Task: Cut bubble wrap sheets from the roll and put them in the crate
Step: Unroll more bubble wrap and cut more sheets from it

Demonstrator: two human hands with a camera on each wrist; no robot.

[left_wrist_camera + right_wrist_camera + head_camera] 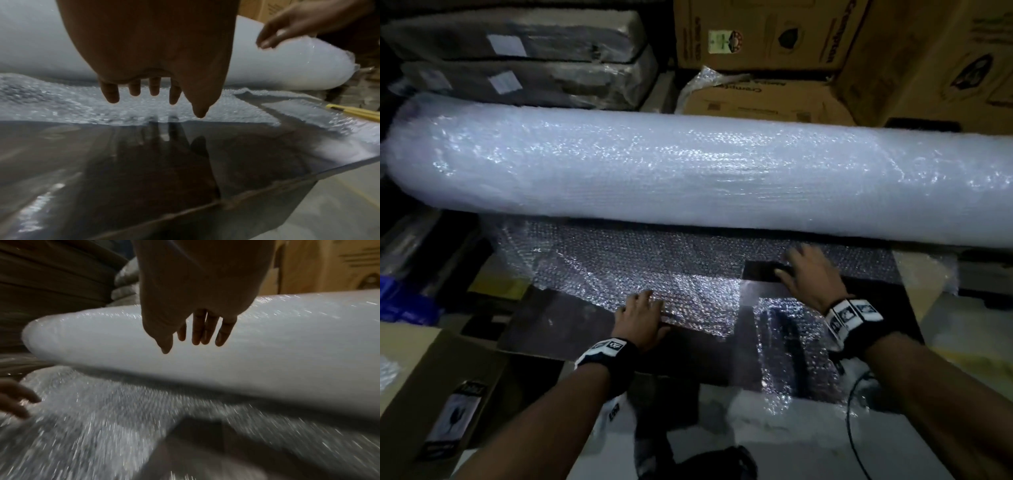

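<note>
**A:** On the worktop (558,325) right now: the roll (688,171) lies across the far side, with a loose length of bubble wrap (654,274) run out from under it toward me. Near edge is stepped, with a notch at the right. A separate strip (794,356) lies at the near right, over something dark I can't identify.

**B:** Status on the count?

**A:** Can't say. No crate I can pick out in any view, so sheets delivered is unknown. Cardboard box (424,387) at my near left, contents unclear. My read: between cuts, laying the wrap flat for the next one. Cut, lift and drop-off all remain for this length.

**B:** Cutter?

**A:** Not in either hand. Left wrist view shows a yellow tool (357,112) at the right edge of the worktop, possibly the knife; too small to confirm.

**B:** Hands?

**A:** Left hand (642,317) is flat, fingers spread, at the near edge of the wrap. Head view suggests it rests on the wrap; wrist view shows the fingertips (112,95) just above it, so contact is uncertain. Right hand (810,274) is spread too, palm down, reaching toward the roll over the notch. Holding nothing; blurred.

**B:** Risk?

**A:** Wrap is light, likely to slide unless pinned.
</note>
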